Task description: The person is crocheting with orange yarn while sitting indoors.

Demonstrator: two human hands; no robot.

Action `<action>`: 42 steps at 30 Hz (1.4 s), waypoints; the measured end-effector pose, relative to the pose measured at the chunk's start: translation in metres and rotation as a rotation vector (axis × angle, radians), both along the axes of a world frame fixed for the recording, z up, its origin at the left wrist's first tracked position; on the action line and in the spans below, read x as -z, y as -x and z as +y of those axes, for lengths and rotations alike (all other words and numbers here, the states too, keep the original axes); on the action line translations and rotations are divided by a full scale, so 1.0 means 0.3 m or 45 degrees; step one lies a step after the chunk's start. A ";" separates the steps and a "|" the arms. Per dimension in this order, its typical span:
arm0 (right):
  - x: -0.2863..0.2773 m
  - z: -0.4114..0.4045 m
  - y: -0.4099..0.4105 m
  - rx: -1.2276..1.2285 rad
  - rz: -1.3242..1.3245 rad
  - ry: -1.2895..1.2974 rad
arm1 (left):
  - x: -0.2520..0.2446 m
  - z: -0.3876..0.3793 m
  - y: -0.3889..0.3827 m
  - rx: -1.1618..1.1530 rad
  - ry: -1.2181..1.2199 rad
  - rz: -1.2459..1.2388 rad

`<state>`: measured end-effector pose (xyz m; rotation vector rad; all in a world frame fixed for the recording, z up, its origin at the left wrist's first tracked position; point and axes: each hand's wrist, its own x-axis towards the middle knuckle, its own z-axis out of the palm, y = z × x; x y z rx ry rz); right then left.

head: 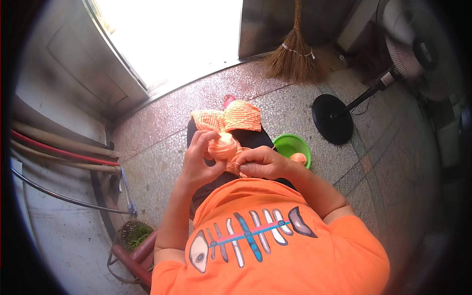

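Note:
Over my lap, my left hand (201, 158) curls its fingers and thumb around the side of an orange ball of yarn (222, 146). Just right of the ball, my right hand (260, 162) pinches an orange yarn strand between thumb and fingers. More orange yarn or knitted fabric lies under the ball, partly hidden by my hands. Beyond them, a ribbed orange knitted piece (241, 116) is draped over my knees. To the right, a green plastic basin (289, 142) on the floor holds a smaller orange yarn ball (299, 158).
A straw broom (295, 59) stands by the bright doorway. At the right is a pedestal fan with a round black base (333, 118). Long poles (66, 149) and a curved metal rod lie along the left side. A basket with greens (136, 234) sits at lower left, beside reddish-brown furniture.

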<state>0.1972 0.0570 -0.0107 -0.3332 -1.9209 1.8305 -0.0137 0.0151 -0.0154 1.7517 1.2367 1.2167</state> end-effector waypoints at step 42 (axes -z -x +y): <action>0.094 0.068 0.025 0.268 -0.057 0.185 | -0.020 -0.033 -0.023 0.466 0.312 -0.739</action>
